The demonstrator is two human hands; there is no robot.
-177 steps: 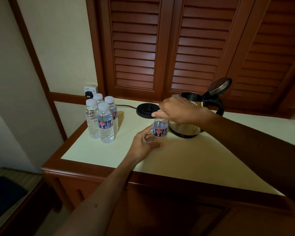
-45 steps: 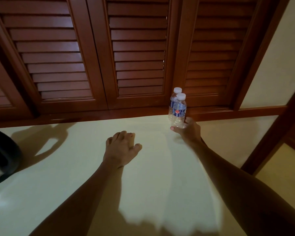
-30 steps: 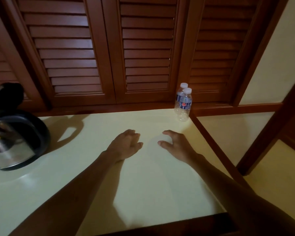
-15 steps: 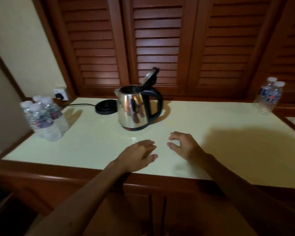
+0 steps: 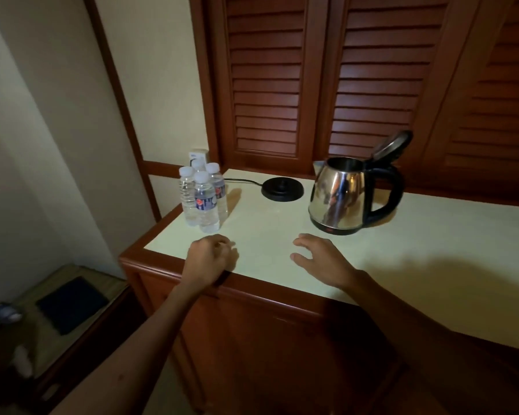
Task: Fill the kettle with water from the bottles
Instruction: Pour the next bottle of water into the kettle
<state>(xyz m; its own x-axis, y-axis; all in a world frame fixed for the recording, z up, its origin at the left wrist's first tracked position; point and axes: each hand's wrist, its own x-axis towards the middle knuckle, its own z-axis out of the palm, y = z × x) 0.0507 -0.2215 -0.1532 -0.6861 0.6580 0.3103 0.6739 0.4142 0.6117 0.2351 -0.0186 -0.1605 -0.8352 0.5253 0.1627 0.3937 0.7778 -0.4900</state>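
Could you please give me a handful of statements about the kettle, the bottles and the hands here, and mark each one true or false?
1. The shiny steel kettle with the black handle has its lid open. True.
2. The kettle sits on the round black power base. False: it stands on the pale countertop beside the base.
3. The left hand holds a bottle. False: it holds nothing.
4. The four clear capped plastic water bottles stand clustered left of the base. True.
5. The right hand is open, near the kettle. True.
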